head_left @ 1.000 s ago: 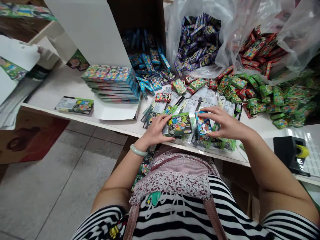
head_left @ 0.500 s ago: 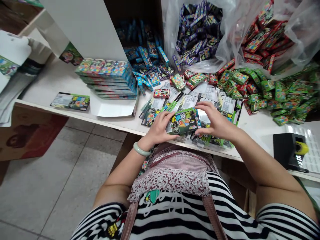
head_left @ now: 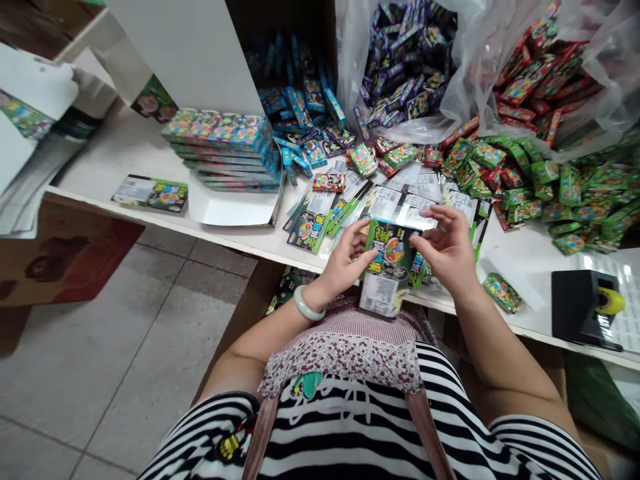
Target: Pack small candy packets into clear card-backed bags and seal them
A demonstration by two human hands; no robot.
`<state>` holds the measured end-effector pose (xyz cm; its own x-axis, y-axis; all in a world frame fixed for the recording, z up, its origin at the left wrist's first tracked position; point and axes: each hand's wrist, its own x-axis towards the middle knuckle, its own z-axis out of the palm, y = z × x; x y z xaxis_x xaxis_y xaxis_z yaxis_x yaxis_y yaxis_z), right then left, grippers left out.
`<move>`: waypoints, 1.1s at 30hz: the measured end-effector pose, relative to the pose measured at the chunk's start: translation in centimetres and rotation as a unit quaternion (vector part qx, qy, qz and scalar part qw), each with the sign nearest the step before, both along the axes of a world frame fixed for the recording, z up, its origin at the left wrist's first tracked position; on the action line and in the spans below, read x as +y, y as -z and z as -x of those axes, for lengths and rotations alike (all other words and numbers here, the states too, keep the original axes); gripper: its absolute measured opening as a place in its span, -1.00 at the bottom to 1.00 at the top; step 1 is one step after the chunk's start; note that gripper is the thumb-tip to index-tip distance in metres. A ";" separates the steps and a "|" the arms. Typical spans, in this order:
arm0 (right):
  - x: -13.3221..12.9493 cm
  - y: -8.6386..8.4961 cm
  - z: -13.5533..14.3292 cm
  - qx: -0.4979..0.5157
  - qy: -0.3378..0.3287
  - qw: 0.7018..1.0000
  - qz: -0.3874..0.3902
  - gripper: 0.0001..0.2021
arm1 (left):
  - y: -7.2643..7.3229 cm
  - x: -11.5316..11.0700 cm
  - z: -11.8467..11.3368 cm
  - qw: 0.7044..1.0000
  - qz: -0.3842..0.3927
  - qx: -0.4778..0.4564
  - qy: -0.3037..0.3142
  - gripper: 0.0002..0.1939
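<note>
Black-and-green printed card (head_left: 384, 257) has just turned from sideways to lengthwise, so its lower end now reaches past the edge of the white table (head_left: 107, 167), which seems to leave this end free. The left hand (head_left: 344, 267) pinches its left side; the right hand (head_left: 453, 253) is half curled, thumb by the upper right corner, but whether it grips, I cannot tell.

Floor (head_left: 145, 347): big gray tiles, dark lines | Table (head_left: 300, 257): long, white | Near left: brown box (head_left: 75, 260) under table | Light: soft, far part dark
</note>
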<state>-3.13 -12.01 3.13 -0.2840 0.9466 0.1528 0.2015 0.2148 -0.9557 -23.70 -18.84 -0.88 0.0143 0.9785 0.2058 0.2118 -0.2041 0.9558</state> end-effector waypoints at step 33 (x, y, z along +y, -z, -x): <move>-0.5 0.6 -2.1 0.028 -0.029 0.997 0.065 -0.69 | -2.6 2.9 -2.4 0.994 0.052 -0.101 0.007 -0.81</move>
<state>-1.04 -12.48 2.49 -0.3325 0.9419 0.0472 0.1385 0.0982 -0.9855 -21.34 -15.91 1.70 -0.0042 0.9946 0.1035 0.0115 -0.1034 0.9946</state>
